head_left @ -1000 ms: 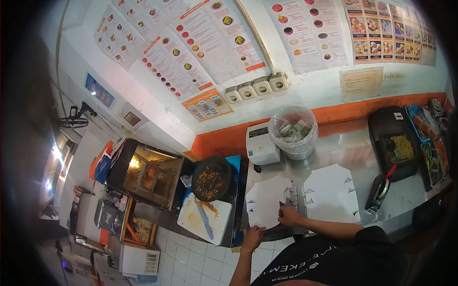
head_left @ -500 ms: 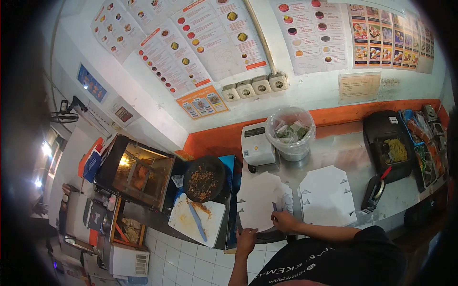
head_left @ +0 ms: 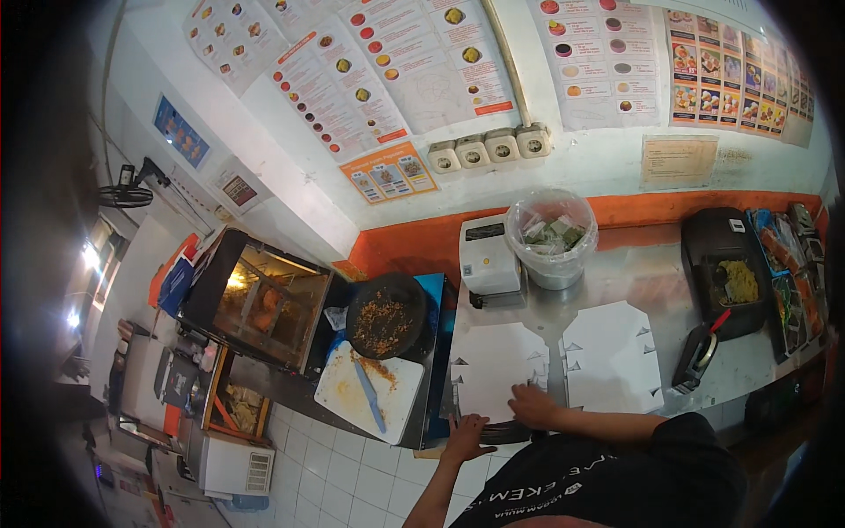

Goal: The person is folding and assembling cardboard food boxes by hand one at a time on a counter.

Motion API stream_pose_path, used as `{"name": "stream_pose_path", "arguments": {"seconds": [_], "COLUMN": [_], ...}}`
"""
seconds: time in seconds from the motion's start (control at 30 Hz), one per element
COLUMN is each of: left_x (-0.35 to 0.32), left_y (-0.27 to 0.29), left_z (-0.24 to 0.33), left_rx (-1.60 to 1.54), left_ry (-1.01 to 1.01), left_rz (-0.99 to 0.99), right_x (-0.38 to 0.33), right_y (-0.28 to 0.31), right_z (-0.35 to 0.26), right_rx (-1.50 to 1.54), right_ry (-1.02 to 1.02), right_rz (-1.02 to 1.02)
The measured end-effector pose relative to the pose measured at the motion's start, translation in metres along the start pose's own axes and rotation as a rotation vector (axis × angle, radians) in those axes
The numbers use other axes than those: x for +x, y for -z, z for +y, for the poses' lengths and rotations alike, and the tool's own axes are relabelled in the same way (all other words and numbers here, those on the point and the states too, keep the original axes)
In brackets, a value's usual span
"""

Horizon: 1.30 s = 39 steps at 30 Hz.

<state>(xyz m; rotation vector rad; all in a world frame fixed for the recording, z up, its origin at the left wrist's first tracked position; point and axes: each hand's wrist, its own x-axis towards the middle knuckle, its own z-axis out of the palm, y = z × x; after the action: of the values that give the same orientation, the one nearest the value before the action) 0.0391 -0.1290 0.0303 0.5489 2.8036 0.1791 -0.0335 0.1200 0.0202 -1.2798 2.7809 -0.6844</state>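
Note:
A stack of flat white die-cut cardboard sheets (head_left: 497, 361) lies at the counter's near edge in front of me. Slits and small flaps show along its two sides. My right hand (head_left: 533, 408) rests on its near right part, fingers apart and touching the top sheet. At the near left corner, my left hand (head_left: 469, 436) lies with fingers spread against the edge. I make out nothing held in either hand. Right of the stack lies a second white cut cardboard sheet (head_left: 612, 359), flat on the metal counter (head_left: 629, 273).
Behind the stack stand a white label-printer-like machine (head_left: 489, 262) and a lined bucket (head_left: 553, 246) of green packets. To the left are a dark pan (head_left: 385, 317) of brown crumbs and a cutting board (head_left: 339, 396) with a blue knife (head_left: 371, 400). A tape dispenser (head_left: 700, 356) stands right.
My right hand has opened from a pinch at the stack's right edge and now rests on the sheet. My left hand's fingers have spread at the near corner. The view has shifted slightly.

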Motion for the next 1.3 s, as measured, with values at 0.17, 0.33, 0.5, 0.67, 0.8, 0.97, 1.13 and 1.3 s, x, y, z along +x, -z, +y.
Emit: {"name": "stream_pose_path", "arguments": {"seconds": [0.17,0.33,0.5,0.67,0.8,0.97,1.13,1.3], "left_x": [0.013,0.022,0.035,0.045,0.034,0.012,0.026,0.045], "left_y": [-0.005,-0.010,-0.022,-0.034,-0.019,0.002,0.018,0.037], "left_z": [-0.010,-0.009,-0.009,-0.014,0.016,0.055,0.103,0.127], "left_rx": [0.164,0.160,0.104,0.069,0.074,-0.016,-0.242,-0.310], "left_ry": [0.005,0.013,0.043,-0.018,0.005,0.074,0.081,-0.015], "left_rz": [-0.018,0.055,0.126,0.191,0.280,0.323,0.471,0.450], "right_x": [-0.003,-0.008,-0.005,-0.015,-0.056,-0.176,-0.217,-0.195], "right_y": [-0.028,-0.033,-0.039,-0.032,-0.011,-0.007,-0.006,0.032], "right_z": [-0.013,-0.020,-0.007,0.007,0.014,0.063,0.096,0.105], "right_rx": [-0.080,-0.169,-0.149,-0.002,0.274,-0.362,-0.108,0.052], "right_ry": [0.289,0.187,0.109,0.145,0.112,-0.157,-0.173,-0.143], "right_rz": [-0.280,-0.345,-0.284,-0.238,0.130,-0.050,-0.350,-0.301]}}
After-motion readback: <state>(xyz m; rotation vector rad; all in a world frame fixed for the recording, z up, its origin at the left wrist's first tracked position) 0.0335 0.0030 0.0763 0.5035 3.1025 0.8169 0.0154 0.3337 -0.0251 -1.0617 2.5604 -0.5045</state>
